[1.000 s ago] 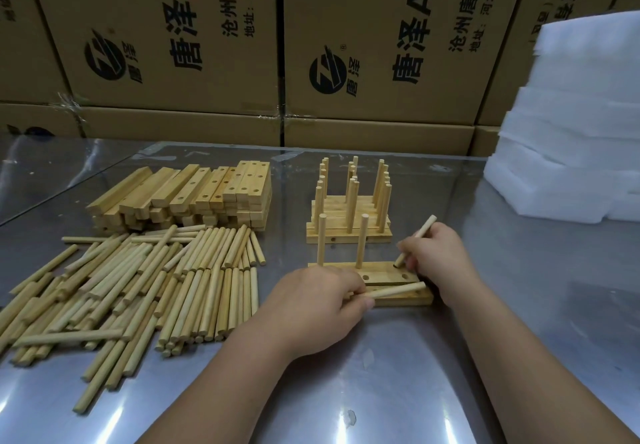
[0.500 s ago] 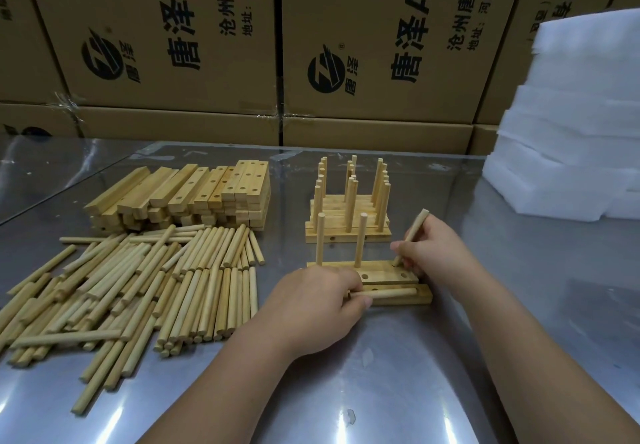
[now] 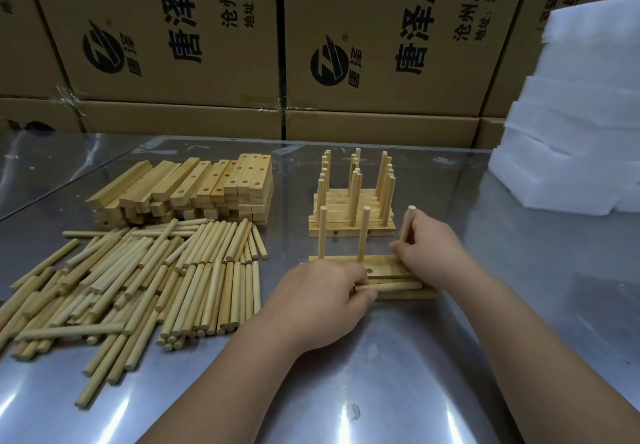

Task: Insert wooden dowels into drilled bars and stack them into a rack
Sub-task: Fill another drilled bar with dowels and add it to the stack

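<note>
Head view: a pale wooden drilled bar [image 3: 384,265] lies on the steel table [image 3: 450,357], just in front of the finished rack [image 3: 351,217]. Two upright dowels [image 3: 363,232] stand in it. The right hand [image 3: 433,249] grips a slightly tilted dowel [image 3: 408,224] at the bar's right end. The left hand [image 3: 322,300] pinches a spare dowel [image 3: 391,286] held level.

Two hands are in view, the left hand [image 3: 318,298] and the right hand [image 3: 433,249]. Near the table's [image 3: 519,305] front edge lie two drilled bars, the rear bar [image 3: 388,263] and the front bar [image 3: 408,294]. The rear bar carries two upright dowels [image 3: 322,232]. The right hand grips a third dowel [image 3: 408,222] and the left pinches one lying dowel [image 3: 391,286]. One finished stack [image 3: 351,225] shows three rows of pegs. The loose dowel heap [image 3: 138,281] holds dozens, and the bar pile [image 3: 194,191] is also beyond exact counting.
</note>
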